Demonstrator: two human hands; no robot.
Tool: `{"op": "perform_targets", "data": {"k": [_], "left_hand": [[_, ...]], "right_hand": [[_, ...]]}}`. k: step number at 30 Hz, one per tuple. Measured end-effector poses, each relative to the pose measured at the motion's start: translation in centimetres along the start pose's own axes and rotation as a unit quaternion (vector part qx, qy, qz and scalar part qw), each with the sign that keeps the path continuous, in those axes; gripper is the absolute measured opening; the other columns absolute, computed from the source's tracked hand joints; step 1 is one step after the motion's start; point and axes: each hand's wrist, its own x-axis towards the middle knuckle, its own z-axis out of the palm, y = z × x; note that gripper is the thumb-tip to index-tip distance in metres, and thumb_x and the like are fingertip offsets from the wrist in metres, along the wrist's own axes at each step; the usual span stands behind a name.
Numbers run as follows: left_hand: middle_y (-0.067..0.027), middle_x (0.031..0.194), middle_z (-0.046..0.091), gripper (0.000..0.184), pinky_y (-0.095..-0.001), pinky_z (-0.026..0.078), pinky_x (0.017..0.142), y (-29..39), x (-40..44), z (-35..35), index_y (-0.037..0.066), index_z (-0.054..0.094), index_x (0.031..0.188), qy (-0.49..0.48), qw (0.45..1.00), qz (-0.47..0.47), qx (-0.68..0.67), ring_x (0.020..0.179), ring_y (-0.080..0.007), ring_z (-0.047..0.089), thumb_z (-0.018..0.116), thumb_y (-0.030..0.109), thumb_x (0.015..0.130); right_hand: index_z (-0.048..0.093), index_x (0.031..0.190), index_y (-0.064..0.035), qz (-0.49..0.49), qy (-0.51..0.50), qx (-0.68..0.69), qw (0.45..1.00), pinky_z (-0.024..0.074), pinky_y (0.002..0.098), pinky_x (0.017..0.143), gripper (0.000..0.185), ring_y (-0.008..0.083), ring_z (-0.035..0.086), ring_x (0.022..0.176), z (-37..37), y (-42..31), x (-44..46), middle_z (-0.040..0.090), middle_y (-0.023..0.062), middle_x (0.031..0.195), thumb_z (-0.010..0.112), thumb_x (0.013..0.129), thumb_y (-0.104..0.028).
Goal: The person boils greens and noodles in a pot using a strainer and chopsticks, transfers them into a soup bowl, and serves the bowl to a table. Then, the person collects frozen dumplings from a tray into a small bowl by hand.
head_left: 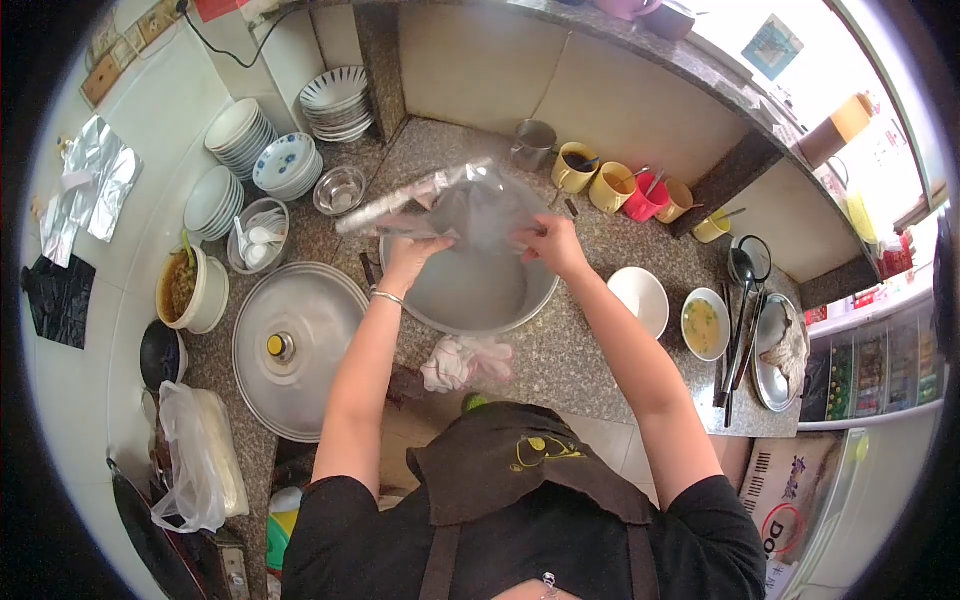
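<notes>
The plastic film (488,205) looks clear and glossy, the pot (470,326) smooth, dull metal.

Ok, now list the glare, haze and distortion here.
Head view, throughout: wide-angle distortion bows the stone shelf, and the corners go black; the window at upper right is washed out; highlights streak the clear plastic; the pot looks hazy inside, cause unclear.

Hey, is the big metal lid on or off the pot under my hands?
Off: the lid lies left of the pot, whose inside shows below the clear plastic.

Left hand (416,262) and right hand (556,245) apart
</notes>
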Motion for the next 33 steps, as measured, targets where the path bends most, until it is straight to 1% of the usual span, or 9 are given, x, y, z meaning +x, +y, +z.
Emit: {"op": "perform_targets", "data": {"k": [13,16,17,19,20,23,24,26,33], "left_hand": [[-0.0022,0.079,0.067,0.020,-0.0257,0.046,0.068,-1.4,0.5,-0.3,-0.001,0.069,0.088,-0.009,0.992,0.008,0.124,0.072,-0.0092,0.058,0.069,0.018,0.079],[-0.0095,0.086,0.070,0.019,-0.0301,0.050,0.072,-0.4,0.5,0.3,0.001,0.070,0.087,-0.008,0.987,0.097,0.127,0.077,-0.0129,0.064,0.071,0.016,0.076],[-0.0098,0.086,0.070,0.020,-0.0314,0.050,0.073,1.6,0.0,0.6,0.001,0.071,0.089,-0.024,0.988,0.008,0.153,0.080,-0.0143,0.065,0.072,0.014,0.074],[-0.0134,0.090,0.068,0.035,-0.0320,0.049,0.078,-0.9,0.5,0.6,-0.004,0.066,0.086,-0.021,0.999,-0.008,0.026,0.085,-0.0196,0.064,0.079,0.022,0.067],[-0.0160,0.089,0.067,0.051,-0.0329,0.049,0.075,-3.0,0.6,0.8,-0.007,0.062,0.087,0.072,0.983,0.069,0.156,0.083,-0.0227,0.064,0.082,0.033,0.063],[-0.0226,0.084,0.064,0.070,-0.0356,0.048,0.072,-4.0,0.6,0.2,-0.010,0.058,0.092,0.088,0.983,-0.010,0.160,0.080,-0.0302,0.063,0.081,0.047,0.060],[-0.0231,0.083,0.063,0.062,-0.0358,0.047,0.071,-8.5,2.2,0.1,-0.009,0.059,0.088,0.123,0.973,0.091,0.176,0.077,-0.0288,0.063,0.078,0.045,0.066],[-0.0224,0.084,0.064,0.051,-0.0338,0.047,0.072,-4.7,1.1,-1.3,-0.007,0.060,0.090,-0.008,0.996,0.008,0.088,0.078,-0.0274,0.063,0.074,0.040,0.073],[-0.0149,0.087,0.067,0.033,-0.0299,0.048,0.074,-4.2,-0.6,-2.9,0.007,0.069,0.094,0.029,0.991,0.016,0.129,0.079,-0.0217,0.063,0.072,0.034,0.076]], "right_hand": [[0.062,0.087,0.0046,0.001,0.002,0.189,0.982,0.0493,0.0260,0.051,0.021,0.0121,0.060,0.055,0.9,-0.5,-0.4,0.061,0.0058,0.070,0.065,0.083,-0.015],[0.060,0.086,0.0029,0.019,0.019,0.020,0.999,0.0504,0.0269,0.049,0.023,0.0115,0.059,0.055,1.6,1.8,0.8,0.061,0.0052,0.071,0.070,0.079,-0.017],[0.059,0.086,0.0018,0.034,0.004,0.101,0.994,0.0511,0.0282,0.048,0.025,0.0115,0.058,0.054,2.2,2.7,1.1,0.061,0.0051,0.071,0.073,0.076,-0.016],[0.060,0.076,0.0034,0.016,0.004,0.035,0.999,0.0507,0.0285,0.047,0.018,0.0115,0.054,0.055,3.0,2.4,0.8,0.059,0.0069,0.065,0.072,0.077,-0.010],[0.060,0.068,0.0027,0.028,0.054,0.121,0.991,0.0486,0.0281,0.045,0.019,0.0121,0.055,0.052,4.0,3.2,0.5,0.058,0.0059,0.060,0.072,0.077,-0.009],[0.064,0.080,0.0050,-0.091,0.073,0.082,0.990,0.0417,0.0259,0.041,0.017,0.0110,0.055,0.047,4.1,5.3,1.1,0.060,0.0058,0.059,0.068,0.081,-0.011],[0.064,0.080,0.0050,-0.100,0.054,0.078,0.990,0.0417,0.0259,0.041,0.017,0.0110,0.055,0.047,4.2,5.6,1.6,0.060,0.0058,0.059,0.068,0.081,-0.011],[0.063,0.082,0.0054,-0.072,0.095,0.076,0.990,0.0421,0.0259,0.043,0.018,0.0117,0.055,0.047,3.7,6.9,2.6,0.060,0.0055,0.062,0.065,0.084,-0.013],[0.059,0.093,0.0065,-0.075,0.007,0.095,0.993,0.0456,0.0257,0.045,0.019,0.0106,0.055,0.050,4.7,3.1,2.1,0.061,0.0046,0.067,0.065,0.082,-0.008]]}}
